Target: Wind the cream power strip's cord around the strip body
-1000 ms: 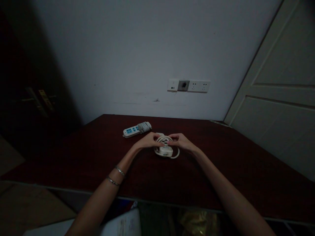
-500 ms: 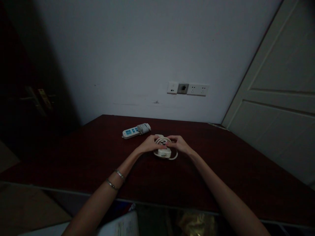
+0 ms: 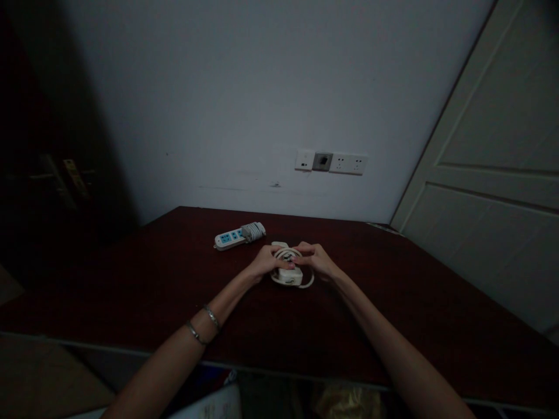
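Both hands out over the dark red table [image 3: 131, 291], meeting on a white power strip [image 3: 289, 276] lying flat near the middle. From one side, left hand [image 3: 265, 263] closed on the looped cord [image 3: 285, 254]; from the other, right hand [image 3: 318, 261] pinching the same coil, fingertips nearly touching on top, likely to stop the springy loops flopping open. One loop spilling off the near edge onto the wood. Two bracelets [image 3: 203, 326] on the left wrist. Just beyond, apart from the hands, a second strip [image 3: 228, 237] with blue sockets, cord bundled tight at one end. Wall outlets [image 3: 331, 162] behind, pale door [image 3: 493, 192] at right.
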`<act>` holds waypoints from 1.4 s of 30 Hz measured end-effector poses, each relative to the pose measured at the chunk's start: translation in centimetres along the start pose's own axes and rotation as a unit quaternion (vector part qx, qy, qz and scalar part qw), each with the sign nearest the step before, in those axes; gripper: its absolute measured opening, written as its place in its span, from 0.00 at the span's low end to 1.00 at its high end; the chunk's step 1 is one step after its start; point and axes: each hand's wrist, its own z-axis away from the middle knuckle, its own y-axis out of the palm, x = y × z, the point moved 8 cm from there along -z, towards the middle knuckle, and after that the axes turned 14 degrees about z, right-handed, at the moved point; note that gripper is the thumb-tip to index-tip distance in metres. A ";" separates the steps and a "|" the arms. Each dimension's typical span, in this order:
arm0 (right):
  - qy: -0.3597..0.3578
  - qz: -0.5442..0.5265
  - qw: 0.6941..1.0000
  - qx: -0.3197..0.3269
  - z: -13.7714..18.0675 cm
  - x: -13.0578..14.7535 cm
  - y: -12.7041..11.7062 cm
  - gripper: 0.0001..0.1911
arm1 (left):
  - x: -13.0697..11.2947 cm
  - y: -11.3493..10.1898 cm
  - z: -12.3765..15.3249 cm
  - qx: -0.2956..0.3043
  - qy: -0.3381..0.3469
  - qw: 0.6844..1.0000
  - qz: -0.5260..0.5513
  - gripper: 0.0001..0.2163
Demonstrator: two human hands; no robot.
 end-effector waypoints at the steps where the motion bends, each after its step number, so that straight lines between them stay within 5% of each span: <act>1: 0.004 -0.006 1.000 -0.004 0.0 -0.1 0.0 0.15 | 0.1 0.0 0.0 -0.002 -0.004 1.000 0.006 0.19; 10: 0.022 -0.016 0.999 -0.031 0.1 -0.1 -0.3 0.16 | 0.2 0.1 0.0 0.019 -0.023 0.999 0.044 0.18; 16: 0.078 -0.066 0.994 0.045 0.2 -0.9 0.5 0.16 | 0.0 0.5 0.2 0.057 -0.027 0.997 0.048 0.18; 21: 0.090 -0.081 0.993 -0.013 0.1 -1.0 -0.4 0.11 | -0.1 0.6 0.2 0.069 -0.028 0.997 0.030 0.18; 28: 0.083 -0.037 0.996 0.008 -0.1 -1.0 -0.2 0.09 | -0.1 0.7 0.2 0.070 -0.024 0.997 0.019 0.19; 42: 0.085 -0.117 0.989 -0.022 -0.2 -1.3 0.8 0.09 | -0.2 0.7 0.2 0.045 -0.033 0.998 0.010 0.18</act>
